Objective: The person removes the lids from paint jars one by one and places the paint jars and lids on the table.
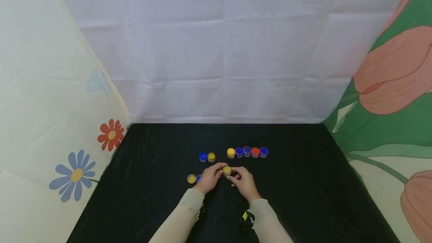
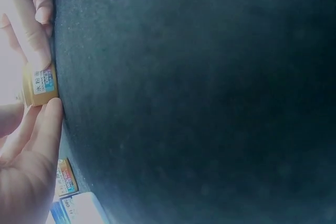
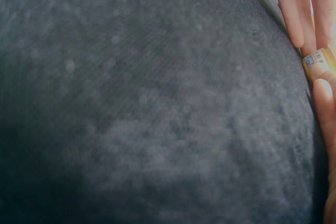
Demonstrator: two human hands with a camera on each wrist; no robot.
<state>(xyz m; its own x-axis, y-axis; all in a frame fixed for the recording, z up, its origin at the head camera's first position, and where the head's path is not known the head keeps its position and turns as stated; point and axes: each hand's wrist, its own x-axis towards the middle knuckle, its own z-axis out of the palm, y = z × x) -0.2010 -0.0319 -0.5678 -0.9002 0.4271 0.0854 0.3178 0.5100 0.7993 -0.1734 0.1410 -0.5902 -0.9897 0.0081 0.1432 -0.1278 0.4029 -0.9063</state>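
A small paint pot with an ochre-yellow top [image 1: 227, 171] is between the two hands, just above or on the black cloth. My left hand [image 1: 210, 178] touches it from the left with thumb and fingertips. From the other side my right hand [image 1: 245, 183] pinches the same pot with thumb and fingers. In the left wrist view the pot [image 2: 43, 86] shows a printed label on its side. Beside the left hand stand a yellow pot [image 1: 191, 178] and a blue pot [image 1: 198, 177], the blue one partly hidden by that hand.
Farther back are a blue pot [image 1: 203, 157] and a yellow pot [image 1: 211, 157]. To their right runs a row of several pots: yellow-orange [image 1: 231, 153], blue, purple, red [image 1: 255, 152] and blue. Black cloth [image 1: 303, 198] covers the table, with a white sheet [image 1: 216, 55] behind.
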